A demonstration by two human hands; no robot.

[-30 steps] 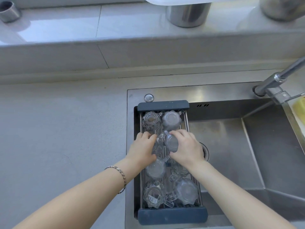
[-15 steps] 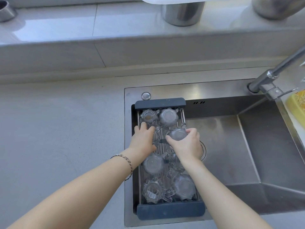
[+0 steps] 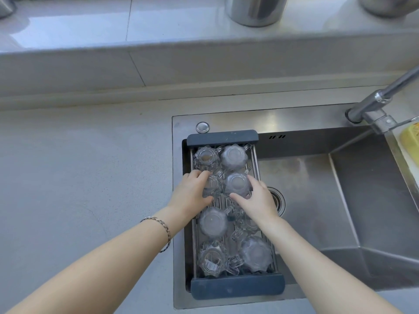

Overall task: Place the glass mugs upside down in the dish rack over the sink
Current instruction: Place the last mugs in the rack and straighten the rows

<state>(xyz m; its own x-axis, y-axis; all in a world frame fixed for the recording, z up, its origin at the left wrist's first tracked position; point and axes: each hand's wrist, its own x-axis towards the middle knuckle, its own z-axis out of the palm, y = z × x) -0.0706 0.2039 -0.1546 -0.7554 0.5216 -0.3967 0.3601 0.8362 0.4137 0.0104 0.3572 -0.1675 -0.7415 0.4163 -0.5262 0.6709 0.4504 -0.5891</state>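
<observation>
A dish rack with dark blue end bars spans the left side of the sink and holds several clear glass mugs, most with their bases up. My left hand grips a glass mug in the second row on the left. Beside it, my right hand wraps thumb and fingers around another glass mug, which stands base up on the rack. Two more mugs sit in the far row, and others fill the near rows, partly hidden under my right wrist.
The steel sink basin lies right of the rack, its drain partly behind my right hand. A faucet reaches in from the upper right above a yellow sponge. Metal canisters stand on the sill. Grey countertop spreads left.
My right hand has lowered its mug onto the rack in the second row, base up. My left hand has stayed on the neighbouring mug.
</observation>
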